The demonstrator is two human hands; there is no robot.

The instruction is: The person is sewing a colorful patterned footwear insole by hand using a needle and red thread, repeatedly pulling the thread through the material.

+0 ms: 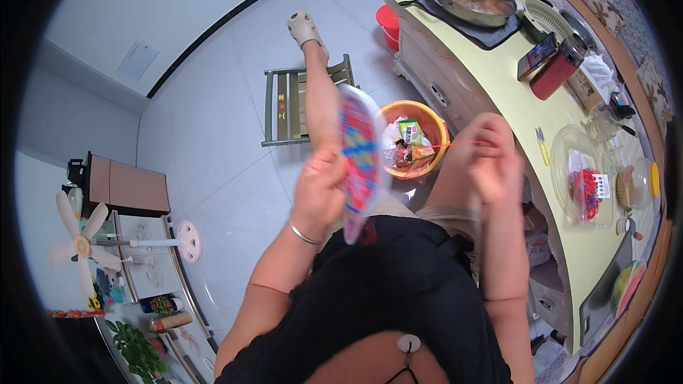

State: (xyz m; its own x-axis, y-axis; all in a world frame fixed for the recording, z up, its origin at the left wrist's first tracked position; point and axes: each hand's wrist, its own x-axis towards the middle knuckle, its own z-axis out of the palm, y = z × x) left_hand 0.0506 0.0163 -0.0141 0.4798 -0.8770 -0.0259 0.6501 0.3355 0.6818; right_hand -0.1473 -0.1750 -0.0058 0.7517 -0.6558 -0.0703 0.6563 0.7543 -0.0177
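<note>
Red, blue and yellow were blurred together on the patterned piece (361,149), which was tilted nearly edge-on to the view, so that its full outline and the details of its design could not be made out. Its near edge was gripped by the left hand (319,188), whose fingers were curled closed around it; the fingers' far side was hidden. A red thread (466,144) was stretched tight across to the right hand (491,160), by whose curled, blurred fingers it was held; whether a needle was also pinched there could not be told. Part of the orange basin (442,128) was covered by the piece, and the wrappers (413,144) inside were only partly shown. On the counter (555,110), yellow-handled scissors (543,146) were laid near a clear tray (562,163), in which a tangled red bundle (585,195) could be seen, its separate strands hard to distinguish.
</note>
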